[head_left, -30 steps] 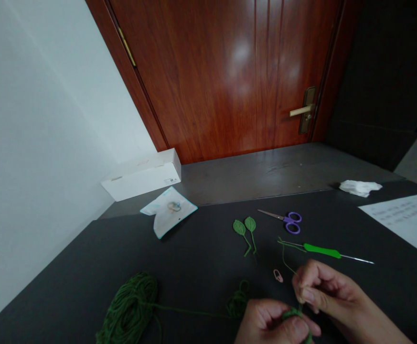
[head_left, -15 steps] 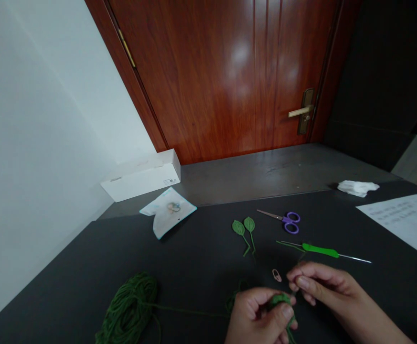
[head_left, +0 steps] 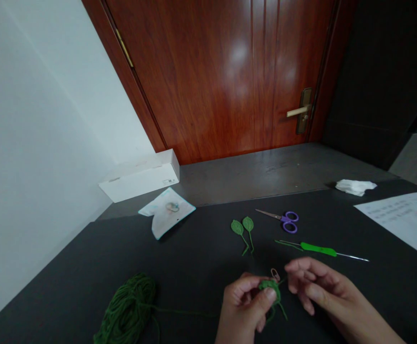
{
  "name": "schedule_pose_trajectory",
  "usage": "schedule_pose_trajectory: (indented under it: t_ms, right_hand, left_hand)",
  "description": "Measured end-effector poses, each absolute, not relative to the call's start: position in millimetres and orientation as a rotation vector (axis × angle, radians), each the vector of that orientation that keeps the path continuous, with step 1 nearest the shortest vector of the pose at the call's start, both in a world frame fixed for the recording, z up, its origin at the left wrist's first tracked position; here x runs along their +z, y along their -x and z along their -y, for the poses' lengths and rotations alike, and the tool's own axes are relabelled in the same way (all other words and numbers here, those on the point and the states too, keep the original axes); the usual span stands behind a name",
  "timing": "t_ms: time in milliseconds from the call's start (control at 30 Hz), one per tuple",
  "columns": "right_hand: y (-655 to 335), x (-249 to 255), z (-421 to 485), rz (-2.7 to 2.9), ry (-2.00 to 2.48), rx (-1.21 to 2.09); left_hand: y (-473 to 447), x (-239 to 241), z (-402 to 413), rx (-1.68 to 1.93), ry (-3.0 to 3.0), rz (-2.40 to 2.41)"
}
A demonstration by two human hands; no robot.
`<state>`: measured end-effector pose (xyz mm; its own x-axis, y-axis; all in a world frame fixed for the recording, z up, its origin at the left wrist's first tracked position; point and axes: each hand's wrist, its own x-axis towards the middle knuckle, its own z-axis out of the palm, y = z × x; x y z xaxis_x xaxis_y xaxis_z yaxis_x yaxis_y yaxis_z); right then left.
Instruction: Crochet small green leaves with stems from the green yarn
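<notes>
Between thumb and fingers, my left hand (head_left: 246,303) pinches a small green crochet piece (head_left: 270,286), partly covered by the thumb. A short yarn tail hangs from it. Just to the right, my right hand (head_left: 323,286) has its thumb apart from the fingers. A thin dark strand runs from the crochet piece toward those fingertips; whether it touches them is unclear. A pinkish stitch marker (head_left: 275,274) lies right behind the crochet piece. On the left, a skein of dark green yarn (head_left: 125,308) sends one strand toward my left hand.
Two crocheted leaves (head_left: 242,226) with stems lie beyond my hands. Purple-handled scissors (head_left: 289,222) and a green-handled crochet hook (head_left: 318,249) are to their right. Farther out are a white box (head_left: 144,179), a plastic packet (head_left: 170,212), a crumpled tissue (head_left: 356,187) and a printed sheet (head_left: 405,217).
My left hand has moved slightly left and up with the crochet piece, showing more of it. The fingers of my right hand have gone from a pinch to spread apart.
</notes>
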<state>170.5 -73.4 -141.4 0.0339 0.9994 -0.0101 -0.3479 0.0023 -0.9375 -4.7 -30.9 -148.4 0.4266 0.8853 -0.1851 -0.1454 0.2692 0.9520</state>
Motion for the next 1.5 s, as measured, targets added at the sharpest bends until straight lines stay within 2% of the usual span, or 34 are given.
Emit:
schedule_pose_trajectory:
  t_ms: [100, 300, 700, 1233, 1367, 1500]
  right_hand:
    - [-168.5, -140.1, 75.7, 0.893, 0.968, 1.302]
    - [-164.0, -154.5, 74.9, 1.077, 1.025, 1.475]
    - [-164.4, -154.7, 72.2, 1.118, 1.057, 1.473]
    - [-162.8, -150.5, 75.1, 1.075, 0.954, 1.580]
    - [-177.7, -141.0, 68.7, 1.340, 1.164, 1.306]
    - [-211.1, -141.3, 48.0, 1.680, 1.381, 0.560]
  left_hand:
    - [3.4, -150.1, 30.8, 0.828, -0.968, -0.839]
    - [-0.9, -151.3, 36.3, 0.813, -0.904, -0.782]
    - [3.4, -149.6, 35.1, 0.781, -1.154, -0.847]
    - [-4.6, -146.5, 34.5, 0.735, -0.677, -0.808]
    - [-0.4, -142.9, 32.0, 0.824, -0.635, -0.810]
    - [-0.8, -145.3, 32.3, 0.887, -0.590, -0.804]
